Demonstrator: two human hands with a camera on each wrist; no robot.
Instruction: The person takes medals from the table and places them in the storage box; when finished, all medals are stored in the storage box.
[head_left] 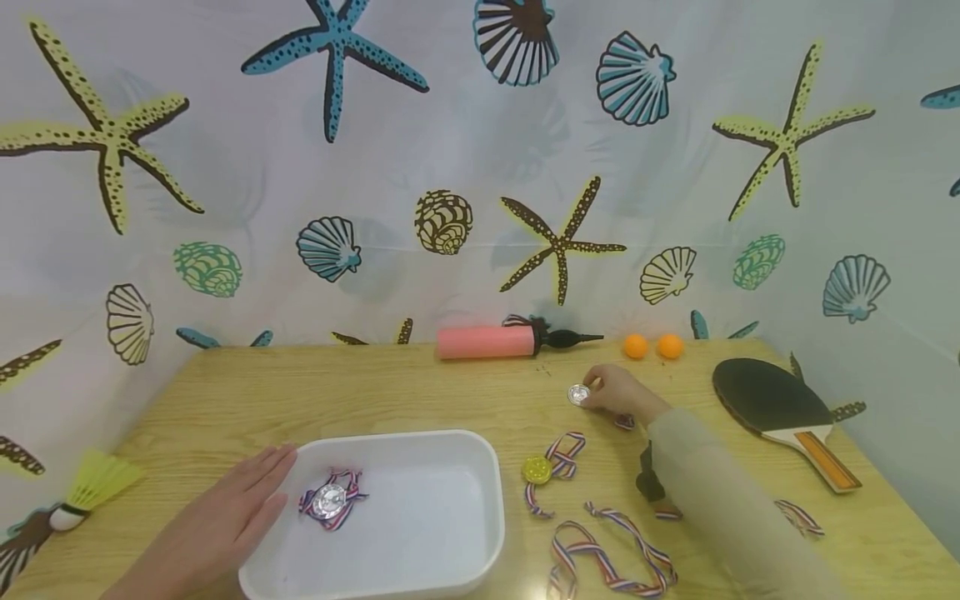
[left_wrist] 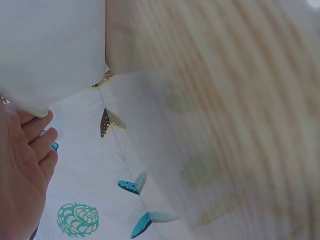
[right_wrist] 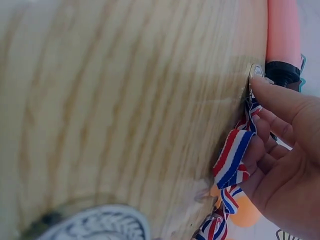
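My right hand [head_left: 617, 392] pinches a silver medal [head_left: 578, 394] by its edge toward the back of the table. In the right wrist view the thumb lies on that medal, and its red, white and blue ribbon [right_wrist: 234, 159] trails beside the curled fingers. My left hand [head_left: 225, 512], fingers straight, rests against the left rim of a white tray [head_left: 420, 546]. Inside the tray, toward its left, lies another silver medal [head_left: 328, 501] on its bunched ribbon. A gold medal [head_left: 537, 469] with a striped ribbon lies on the table right of the tray.
A striped ribbon [head_left: 611, 575] lies in front, and another ribbon [head_left: 799, 517] shows beyond the right forearm. A silver medal [right_wrist: 102, 227] is close to the right wrist camera. Along the back are a pink pump [head_left: 486, 342] and orange balls [head_left: 636, 347]. A paddle [head_left: 772, 392] and shuttlecock [head_left: 93, 487] flank the table.
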